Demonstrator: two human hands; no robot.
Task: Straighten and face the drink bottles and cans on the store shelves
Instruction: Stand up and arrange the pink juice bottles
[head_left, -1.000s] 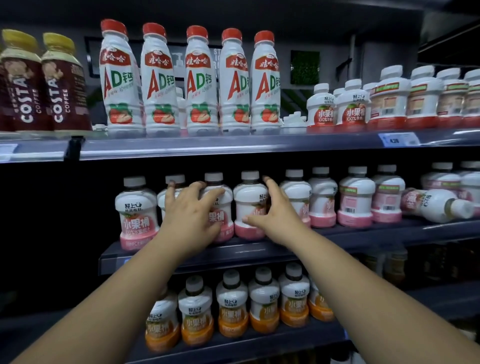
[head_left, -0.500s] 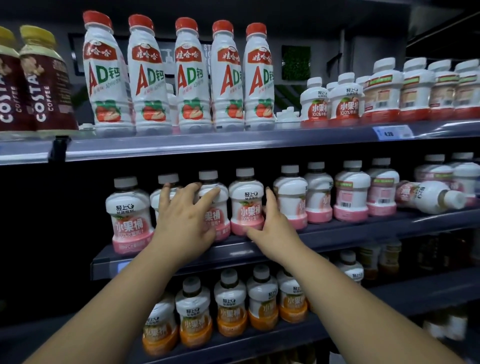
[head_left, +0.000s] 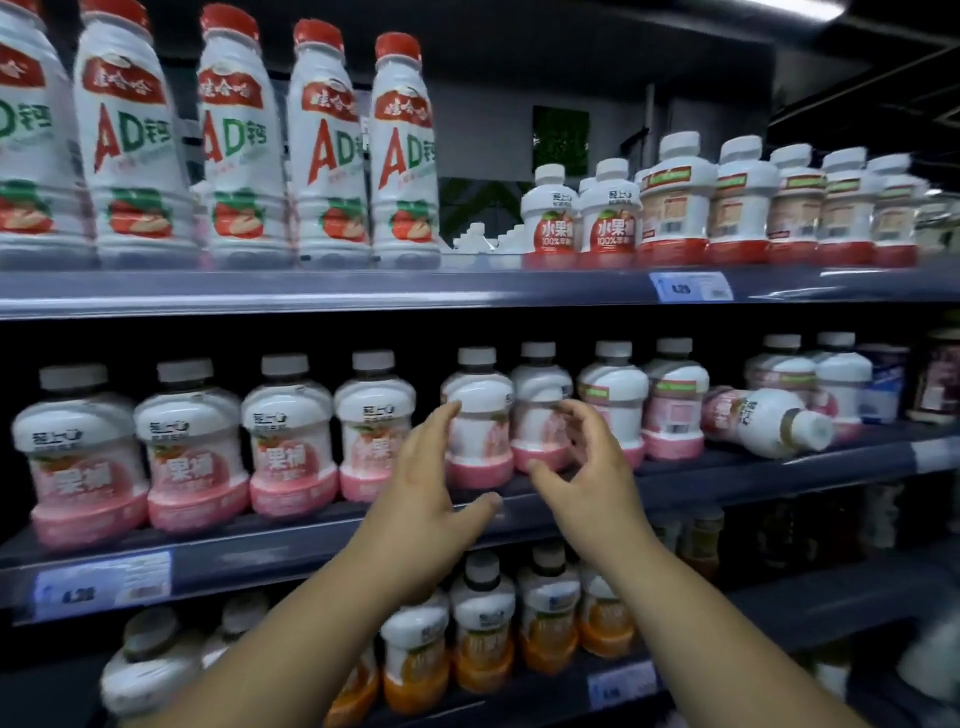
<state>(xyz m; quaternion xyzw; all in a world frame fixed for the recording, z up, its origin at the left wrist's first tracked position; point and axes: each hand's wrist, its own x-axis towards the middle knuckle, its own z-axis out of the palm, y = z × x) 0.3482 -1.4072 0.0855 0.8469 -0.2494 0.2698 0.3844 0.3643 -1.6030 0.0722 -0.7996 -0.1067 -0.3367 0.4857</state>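
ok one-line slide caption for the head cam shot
Both open hands, left hand and right hand, reach for a pink-based bottle on the middle shelf.

The leftmost tall red-capped bottle (head_left: 23, 145) on the top shelf (head_left: 311, 291) is cut off by the left edge, and print on the blue price tag (head_left: 691, 287) further right along that shelf's front is too blurred to read. Below the shelf, motion blur smears the label on the pink bottle (head_left: 480, 421) between the hands, and the forearms hide parts of the orange bottles (head_left: 483, 629) lower down.
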